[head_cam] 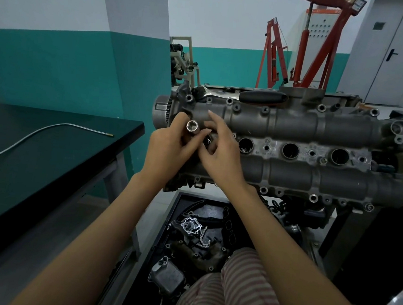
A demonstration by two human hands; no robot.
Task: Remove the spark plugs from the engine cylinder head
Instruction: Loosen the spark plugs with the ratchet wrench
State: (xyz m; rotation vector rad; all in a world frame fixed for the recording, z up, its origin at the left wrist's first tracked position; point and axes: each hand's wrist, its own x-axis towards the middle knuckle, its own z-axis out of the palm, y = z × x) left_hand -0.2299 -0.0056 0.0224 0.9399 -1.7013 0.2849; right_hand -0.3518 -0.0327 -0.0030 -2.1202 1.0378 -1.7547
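The grey engine cylinder head [296, 127] lies across the middle of the head view, with a row of round spark plug wells [290, 151] along its centre. My left hand [169, 146] grips a shiny socket [192, 126], its open end facing up, just above the leftmost well. My right hand [220, 149] sits beside it over that well, fingers loosely spread, fingertips touching near the socket's lower part. The leftmost well is mostly hidden by both hands. No spark plug is visible.
A ratchet with a black handle [262, 96] lies on the far edge of the head. A flexible pick-up tool [50, 130] rests on the black table [59, 163] at left. A black tray of engine parts [194, 237] sits on the floor below. A red engine hoist [316, 52] stands behind.
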